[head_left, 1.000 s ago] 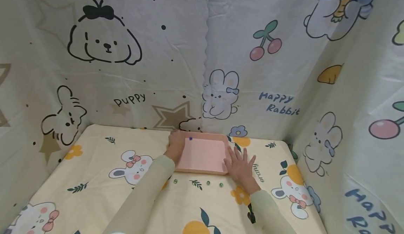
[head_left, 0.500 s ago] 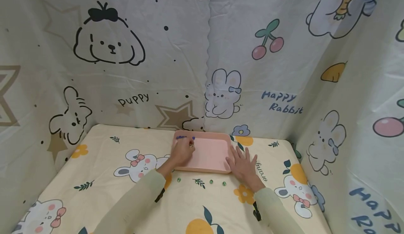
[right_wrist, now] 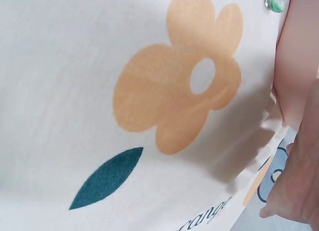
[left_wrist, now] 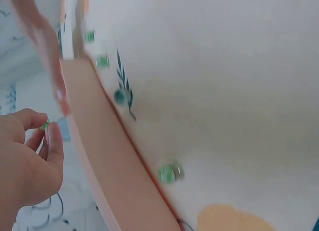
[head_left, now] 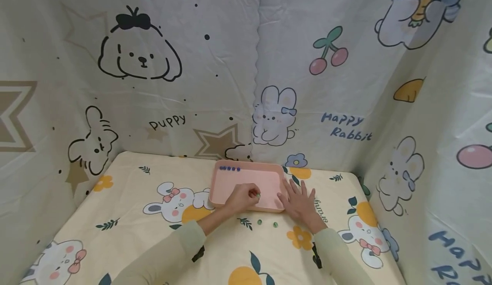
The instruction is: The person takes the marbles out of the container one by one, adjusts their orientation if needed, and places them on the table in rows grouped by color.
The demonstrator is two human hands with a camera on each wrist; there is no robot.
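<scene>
My left hand (head_left: 242, 198) is over the front half of a pink tray (head_left: 265, 182). Thumb and forefinger pinch a small green glass marble (left_wrist: 45, 124), partly hidden by the fingertips. Along the tray's back left side, several dark blue marbles (head_left: 229, 168) lie in a short row. My right hand (head_left: 301, 201) rests at the tray's right edge, fingers straight and spread. More green marbles (head_left: 259, 222) are strung out on the cloth in front of the tray; one marble (right_wrist: 275, 3) shows beside the tray wall in the right wrist view.
A cream cloth (head_left: 192, 251) printed with rabbits, oranges and flowers covers the table. Printed curtains (head_left: 215, 84) hang behind it and at both sides, with the back one close behind the tray's far rim.
My left hand has moved from the tray's back left corner toward me and to the right, uncovering the row of blue marbles. My right hand stays at the tray's right edge.
</scene>
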